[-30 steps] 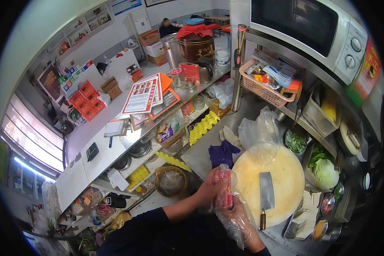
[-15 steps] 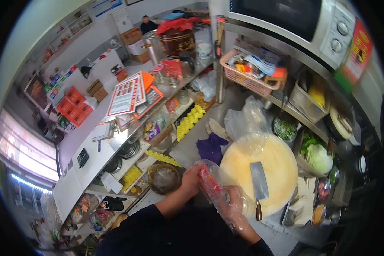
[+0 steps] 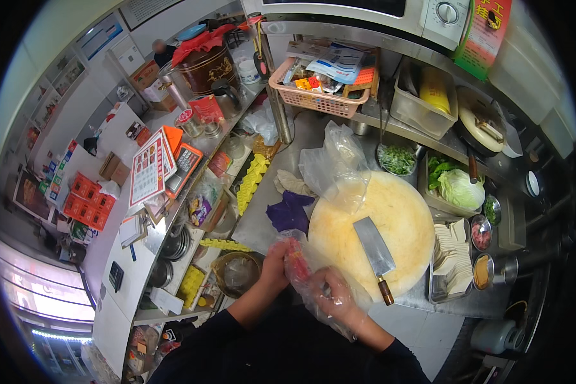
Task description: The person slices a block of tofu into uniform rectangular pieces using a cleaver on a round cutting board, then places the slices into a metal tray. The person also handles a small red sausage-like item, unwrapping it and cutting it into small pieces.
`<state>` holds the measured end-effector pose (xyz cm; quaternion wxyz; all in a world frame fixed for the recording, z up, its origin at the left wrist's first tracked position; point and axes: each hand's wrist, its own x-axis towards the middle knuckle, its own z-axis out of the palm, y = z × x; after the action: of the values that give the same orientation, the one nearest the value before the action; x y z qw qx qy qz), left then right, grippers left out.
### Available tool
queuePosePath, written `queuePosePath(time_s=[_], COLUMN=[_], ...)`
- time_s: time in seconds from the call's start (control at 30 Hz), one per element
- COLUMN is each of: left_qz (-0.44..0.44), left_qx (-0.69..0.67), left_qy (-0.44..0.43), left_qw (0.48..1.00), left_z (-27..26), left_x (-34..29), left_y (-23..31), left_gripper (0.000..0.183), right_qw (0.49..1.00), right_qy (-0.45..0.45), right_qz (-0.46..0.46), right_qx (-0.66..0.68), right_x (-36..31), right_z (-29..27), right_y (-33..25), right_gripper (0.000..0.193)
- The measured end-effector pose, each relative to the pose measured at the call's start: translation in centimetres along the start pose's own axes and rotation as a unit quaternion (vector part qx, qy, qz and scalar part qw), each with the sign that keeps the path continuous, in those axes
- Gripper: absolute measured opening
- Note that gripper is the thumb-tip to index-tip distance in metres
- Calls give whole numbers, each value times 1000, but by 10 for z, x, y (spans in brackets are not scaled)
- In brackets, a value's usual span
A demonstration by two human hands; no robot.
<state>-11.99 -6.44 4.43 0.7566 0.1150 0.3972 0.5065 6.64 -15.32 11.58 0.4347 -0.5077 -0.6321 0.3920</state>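
Just in front of my body I hold a clear plastic bag (image 3: 315, 261) with something red inside its left end; what the red thing is I cannot make out. My left hand (image 3: 276, 265) is closed round that red end. My right hand (image 3: 336, 299) is curled on the loose, crinkled plastic at the other end. To the right, a round pale cutting board (image 3: 408, 221) carries a cleaver (image 3: 374, 246), its wooden handle toward me. Another clear bag (image 3: 336, 160) lies over the board's far left edge. A purple cloth (image 3: 290, 211) rests left of the board.
A tray of pale slices (image 3: 453, 259) stands right of the board, beside several small bowls of ingredients. Behind it are a tub with cabbage (image 3: 461, 187) and a bowl of chopped greens (image 3: 397, 159). A pink basket (image 3: 323, 99) sits on the shelf. At left are a brown bowl (image 3: 219, 281) and yellow egg trays (image 3: 253, 182).
My head view has turned, so the surroundings sit further left and the microwave higher. Both hands keep hold of the bag, and the right hand's fingers have curled more over the plastic.
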Motion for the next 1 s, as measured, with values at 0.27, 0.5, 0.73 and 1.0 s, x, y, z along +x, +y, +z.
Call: queuePosePath(time_s=[0.27,0.5,0.73,1.0], left_qz=[72,54,-177,47], left_qx=[131,67,-87,239], left_qy=[8,-68,-194,-121], left_qw=[989,994,961,962], left_z=[5,12,10,20], left_x=[-19,-31,-36,-22], left_y=[-8,0,2,12], left_gripper=[21,55,66,61], right_qw=[962,906,921,995], right_qy=[-73,-77,-74,-26], right_qz=[217,274,231,93], right_qx=[149,313,306,22], right_x=[-4,-3,0,1], right_z=[5,3,5,14], right_y=[3,19,20,6], right_gripper=[25,26,25,20])
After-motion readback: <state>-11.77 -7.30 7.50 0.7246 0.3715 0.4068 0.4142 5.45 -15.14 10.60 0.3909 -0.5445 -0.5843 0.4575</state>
